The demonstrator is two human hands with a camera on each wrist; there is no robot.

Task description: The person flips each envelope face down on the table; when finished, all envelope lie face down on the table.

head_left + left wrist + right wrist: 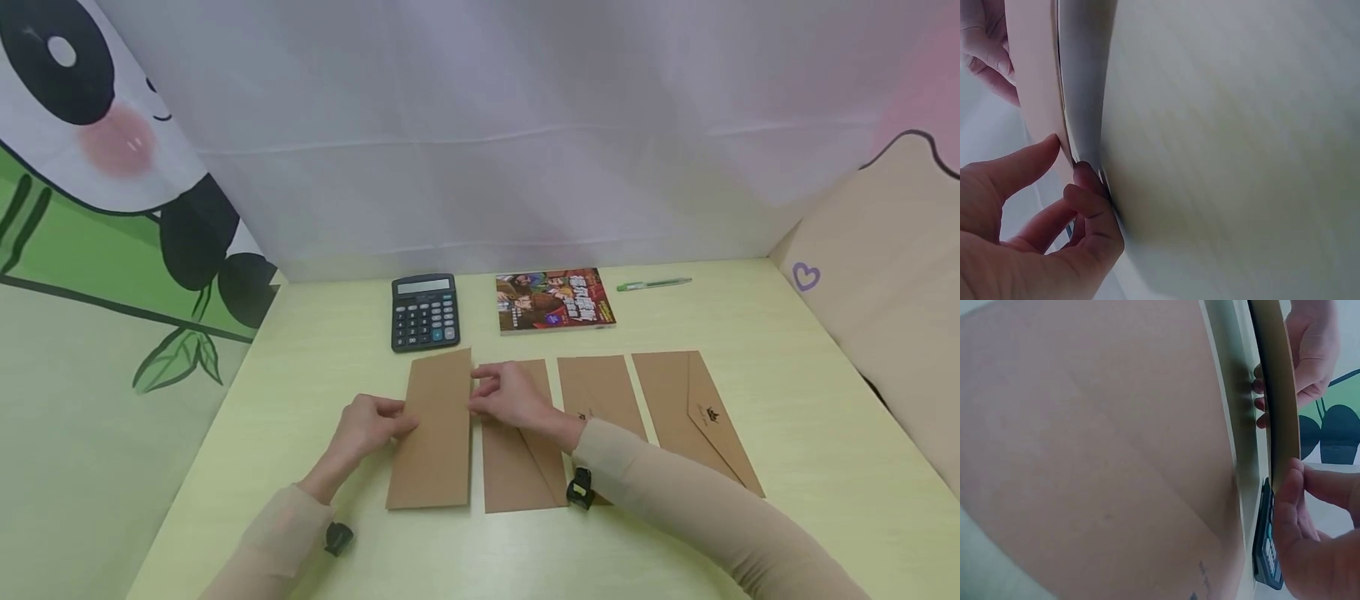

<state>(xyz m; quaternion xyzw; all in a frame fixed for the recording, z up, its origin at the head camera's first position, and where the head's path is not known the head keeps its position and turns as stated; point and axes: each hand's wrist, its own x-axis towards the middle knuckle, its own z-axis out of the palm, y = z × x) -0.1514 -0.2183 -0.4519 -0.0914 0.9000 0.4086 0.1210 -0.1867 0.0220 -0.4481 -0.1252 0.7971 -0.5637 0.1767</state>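
Observation:
A brown kraft-paper envelope (435,433) is held between both hands, plain side up, raised a little off the table. My left hand (366,429) pinches its left edge, thumb on top and curled fingers underneath, as the left wrist view shows with the left hand (1054,231). Along the opposite edge, the right hand (513,396) grips the envelope's upper part; in the right wrist view the right hand's (1316,531) thumb and fingers meet at that edge. Just right of it lies a second envelope (510,467), partly under the right hand.
Two more envelopes (600,379) (675,379) lie in the row to the right, partly covered by the right sleeve (675,492). Behind stand a black calculator (425,312), a colourful book (555,300) and a green pen (654,284). A white curtain (525,183) hangs at the table's back edge.

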